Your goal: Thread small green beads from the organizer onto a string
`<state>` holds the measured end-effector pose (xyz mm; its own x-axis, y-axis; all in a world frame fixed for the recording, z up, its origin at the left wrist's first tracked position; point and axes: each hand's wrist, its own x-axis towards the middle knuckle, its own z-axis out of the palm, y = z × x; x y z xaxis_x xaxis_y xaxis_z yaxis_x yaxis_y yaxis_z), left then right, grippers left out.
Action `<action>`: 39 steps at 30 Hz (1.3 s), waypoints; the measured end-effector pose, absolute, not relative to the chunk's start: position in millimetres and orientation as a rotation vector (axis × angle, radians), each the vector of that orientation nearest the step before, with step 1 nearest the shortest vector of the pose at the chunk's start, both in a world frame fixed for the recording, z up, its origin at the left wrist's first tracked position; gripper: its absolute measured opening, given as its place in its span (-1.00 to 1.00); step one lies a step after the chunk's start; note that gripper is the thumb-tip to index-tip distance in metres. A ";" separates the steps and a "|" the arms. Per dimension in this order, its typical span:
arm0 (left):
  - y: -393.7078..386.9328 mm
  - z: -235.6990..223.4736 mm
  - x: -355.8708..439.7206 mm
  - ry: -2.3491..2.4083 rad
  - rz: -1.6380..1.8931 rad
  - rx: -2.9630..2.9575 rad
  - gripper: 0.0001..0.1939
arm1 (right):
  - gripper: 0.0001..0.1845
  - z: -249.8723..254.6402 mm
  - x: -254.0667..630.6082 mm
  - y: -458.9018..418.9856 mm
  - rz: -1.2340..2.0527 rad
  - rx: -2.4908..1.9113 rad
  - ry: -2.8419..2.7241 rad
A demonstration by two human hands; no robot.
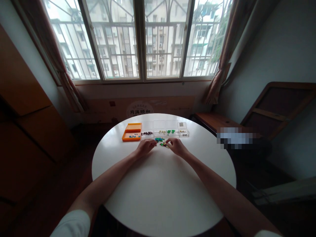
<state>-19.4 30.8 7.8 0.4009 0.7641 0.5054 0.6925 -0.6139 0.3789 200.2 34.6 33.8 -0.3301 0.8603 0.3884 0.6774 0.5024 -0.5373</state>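
A small pile of blue, green and yellow pieces (159, 140) lies on the white round table between my hands. My left hand (146, 146) is at the pile's left side, its fingers bent together at the tips. On the right, my right hand (176, 146) reaches in with thumb and forefinger curled close to the nearer green and yellow pieces (163, 144). Whatever either hand pinches is too small to make out. Behind the hands stand an orange case (131, 138) with small blue pieces in it and a clear plastic box (166, 125) with sorted pieces.
Dark pieces (148, 133) and green pieces (171, 131) sit in the clear compartments. The round table (158, 197) has its far edge near the window wall. A brown wooden bench (214, 121) is beyond its right side, and a wooden cabinet (24, 138) stands at left.
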 end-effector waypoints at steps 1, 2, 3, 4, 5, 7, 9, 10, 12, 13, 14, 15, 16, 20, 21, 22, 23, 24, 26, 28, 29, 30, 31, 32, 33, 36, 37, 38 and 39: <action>29.8 7.1 -18.7 1.315 1.027 2.516 -0.79 | -0.81 33.6 202.2 35.0 0.371 -1.258 -2.109; 28.7 6.1 -17.8 1.306 1.049 2.499 -0.79 | -0.81 33.6 203.4 35.1 0.373 -1.255 -2.114; 27.3 4.9 -16.8 1.292 1.066 2.490 -0.78 | -0.80 33.6 203.8 35.1 0.377 -1.243 -2.124; 25.8 3.8 -15.7 1.267 1.066 2.497 -0.78 | -0.80 33.6 203.4 34.9 0.382 -1.221 -2.139; 24.4 2.8 -14.6 1.241 1.046 2.517 -0.77 | -0.79 33.5 202.6 34.4 0.387 -1.195 -2.157; 21.8 1.4 -12.7 1.207 0.985 2.561 -0.78 | -0.78 33.4 200.2 33.2 0.396 -1.152 -2.192; 20.5 1.0 -11.4 1.196 0.938 2.589 -0.79 | -0.77 33.5 198.3 32.0 0.402 -1.135 -2.209; 20.5 1.1 -11.1 1.202 0.924 2.595 -0.79 | -0.77 33.9 198.0 31.7 0.403 -1.139 -2.210; 21.3 1.9 -11.3 1.244 0.917 2.583 -0.78 | -0.77 35.1 198.5 31.9 0.404 -1.151 -2.210; 21.9 2.7 -11.8 1.277 0.923 2.566 -0.77 | -0.77 35.8 199.2 32.5 0.404 -1.156 -2.210; 22.5 3.8 -12.7 1.319 0.935 2.541 -0.76 | -0.77 36.6 200.1 33.2 0.404 -1.156 -2.208; 23.1 5.2 -14.0 1.363 0.954 2.511 -0.75 | -0.77 37.1 200.9 33.9 0.405 -1.151 -2.205; 23.6 7.0 -15.8 1.413 0.974 2.482 -0.73 | -0.76 37.3 201.6 34.5 0.409 -1.140 -2.202; 24.5 15.2 -25.6 1.610 1.010 2.422 -0.68 | -0.73 33.5 200.2 33.6 0.461 -1.067 -2.235; 24.7 16.6 -27.9 1.647 0.994 2.405 -0.68 | -0.71 31.6 198.8 32.3 0.476 -1.054 -2.261; 24.9 17.5 -29.9 1.665 0.966 2.391 -0.68 | -0.69 29.7 197.0 30.6 0.486 -1.044 -2.295; 25.1 17.9 -31.3 1.655 0.924 2.390 -0.67 | -0.66 27.9 195.0 28.6 0.485 -1.043 -2.333; 25.1 17.8 -32.1 1.613 0.872 2.416 -0.66 | -0.63 26.4 192.9 26.3 0.477 -1.051 -2.373; 24.6 16.6 -31.9 1.527 0.837 2.492 -0.66 | -0.58 24.9 188.9 21.4 0.430 -1.086 -2.436; 23.5 15.2 -30.0 1.479 0.844 2.538 -0.66 | -0.56 25.2 185.8 16.7 0.359 -1.128 -2.470; 22.8 14.6 -28.8 1.467 0.844 2.552 -0.66 | -0.55 25.9 184.8 14.8 0.324 -1.144 -2.481; 22.1 14.1 -27.6 1.463 0.838 2.561 -0.66 | -0.55 26.6 184.1 13.2 0.294 -1.154 -2.490; 21.5 13.7 -26.6 1.466 0.829 2.566 -0.66 | -0.56 27.3 183.7 12.2 0.274 -1.160 -2.499; 21.1 13.3 -25.8 1.473 0.816 2.570 -0.66 | -0.56 27.9 183.7 11.6 0.263 -1.165 -2.508; 20.7 12.9 -25.2 1.484 0.804 2.573 -0.67 | -0.57 28.3 183.9 11.5 0.261 -1.171 -2.514; 20.2 11.7 -24.4 1.509 0.803 2.574 -0.69 | -0.59 28.3 185.4 13.3 0.285 -1.205 -2.510; 20.1 11.2 -24.3 1.506 0.809 2.575 -0.71 | -0.58 28.0 186.1 14.2 0.298 -1.214 -2.503; 20.0 10.9 -24.1 1.497 0.815 2.576 -0.72 | -0.58 27.5 186.7 15.1 0.313 -1.220 -2.495; 19.9 10.5 -23.8 1.481 0.819 2.577 -0.74 | -0.58 27.0 187.3 16.1 0.329 -1.222 -2.487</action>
<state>-23.8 19.9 10.5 0.3979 0.8178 0.4157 0.7867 -0.5373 0.3041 187.3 16.1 27.0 -0.5670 0.7975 0.2063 0.7163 0.6009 -0.3546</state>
